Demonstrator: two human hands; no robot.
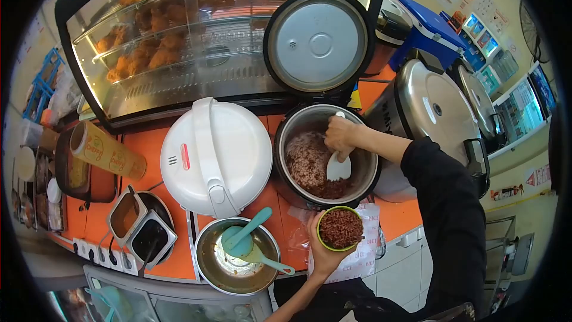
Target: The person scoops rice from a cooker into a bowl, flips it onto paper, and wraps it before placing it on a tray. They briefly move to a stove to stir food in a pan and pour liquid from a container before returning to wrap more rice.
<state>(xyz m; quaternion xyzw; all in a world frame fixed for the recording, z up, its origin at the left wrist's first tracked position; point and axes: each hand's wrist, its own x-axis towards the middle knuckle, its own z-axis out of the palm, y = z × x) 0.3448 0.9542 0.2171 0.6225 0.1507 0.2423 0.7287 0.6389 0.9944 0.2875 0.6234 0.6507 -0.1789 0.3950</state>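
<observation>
An open rice cooker [370, 174] holds reddish-brown rice [307, 161] in its pot. Over the pot, my right hand [341, 136] grips a white rice paddle [339, 168], its blade down at the rice. My left hand [322, 255] is wrapped round a small green bowl [322, 240] filled with brown rice, just in front of the cooker. Behind the pot the cooker's round lid [322, 42] stands raised. Printed paper [366, 244] lies under and beside the bowl.
A closed white cooker [217, 155] is left of the pot, with a metal bowl [205, 268] of teal utensils before it. A large steel cooker [438, 104] stands right. Behind is a glass case [226, 77] of fried food; a patterned cup [107, 152] leans at left.
</observation>
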